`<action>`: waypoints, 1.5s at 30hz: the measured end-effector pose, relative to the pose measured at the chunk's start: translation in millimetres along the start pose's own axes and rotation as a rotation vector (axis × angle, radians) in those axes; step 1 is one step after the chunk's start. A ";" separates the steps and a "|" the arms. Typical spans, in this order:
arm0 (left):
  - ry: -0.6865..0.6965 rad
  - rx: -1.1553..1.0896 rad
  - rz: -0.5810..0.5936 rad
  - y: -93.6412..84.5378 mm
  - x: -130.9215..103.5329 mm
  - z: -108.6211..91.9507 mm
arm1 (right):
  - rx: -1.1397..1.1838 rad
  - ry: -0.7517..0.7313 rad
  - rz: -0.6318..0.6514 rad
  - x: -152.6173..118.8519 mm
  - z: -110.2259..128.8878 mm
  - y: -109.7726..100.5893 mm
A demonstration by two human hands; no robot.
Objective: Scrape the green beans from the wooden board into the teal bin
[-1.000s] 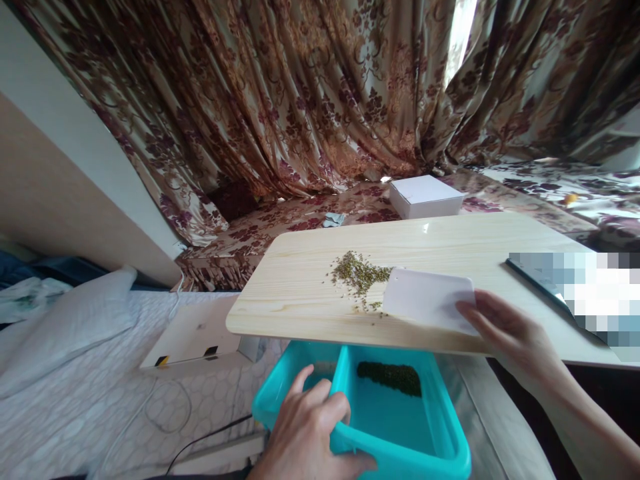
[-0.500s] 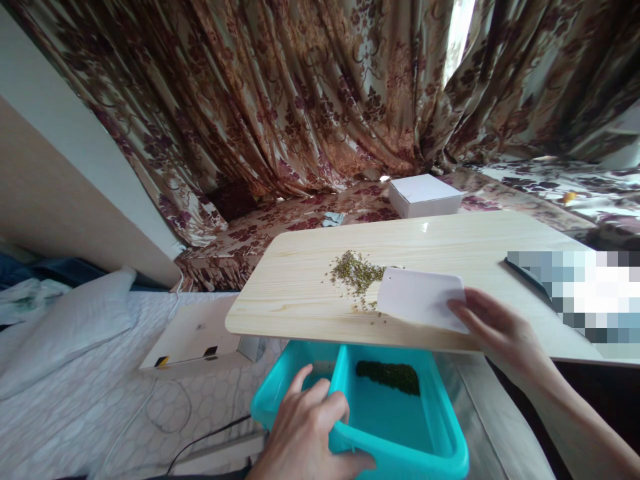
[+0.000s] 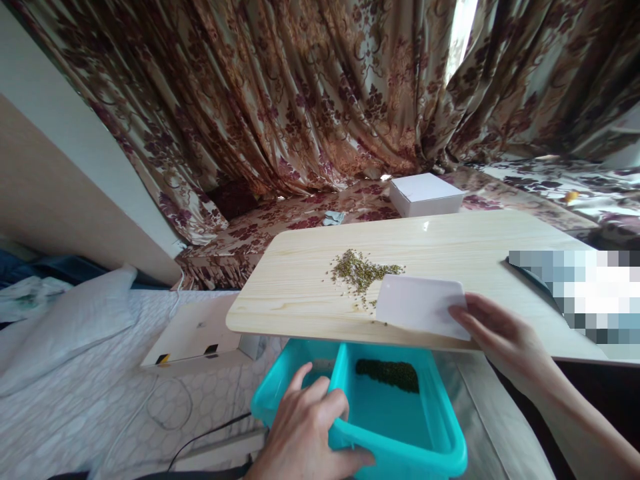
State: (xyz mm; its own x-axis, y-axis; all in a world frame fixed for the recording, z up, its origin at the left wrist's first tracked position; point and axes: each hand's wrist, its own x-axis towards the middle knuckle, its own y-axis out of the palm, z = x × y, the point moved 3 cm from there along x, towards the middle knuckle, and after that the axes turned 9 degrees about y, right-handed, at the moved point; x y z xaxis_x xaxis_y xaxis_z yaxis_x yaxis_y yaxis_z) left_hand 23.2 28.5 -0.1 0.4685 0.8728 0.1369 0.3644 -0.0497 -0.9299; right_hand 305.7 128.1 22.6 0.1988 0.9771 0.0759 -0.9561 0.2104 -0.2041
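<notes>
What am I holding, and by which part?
The right hand holds the white scraper by its right end; the left hand, the teal bin by its near rim.

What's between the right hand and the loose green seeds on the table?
The white scraper, seen in the head view: the right hand grips one end, and the other end faces the green seeds on the table.

Seeds [image 3: 356,268] on table [image 3: 280,280] behind bin [image 3: 390,420]

Floral curtains [image 3: 300,100] hang behind a white box [image 3: 426,192]; at left, a pillow [image 3: 83,327] and carton [image 3: 193,327] lie on quilted bedding [image 3: 65,413].
</notes>
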 end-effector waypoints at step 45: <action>0.035 0.002 -0.088 10.1 -3.0 13.9 | -0.062 -0.073 -0.039 11.5 0.8 4.8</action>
State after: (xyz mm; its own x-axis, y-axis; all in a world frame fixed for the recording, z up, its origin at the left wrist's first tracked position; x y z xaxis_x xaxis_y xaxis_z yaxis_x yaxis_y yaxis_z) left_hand 14.4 32.1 -14.7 0.4625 0.8564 0.2297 0.4035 0.0274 -0.9146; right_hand 303.2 140.3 23.3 0.2174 0.9636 0.1557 -0.9322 0.2523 -0.2595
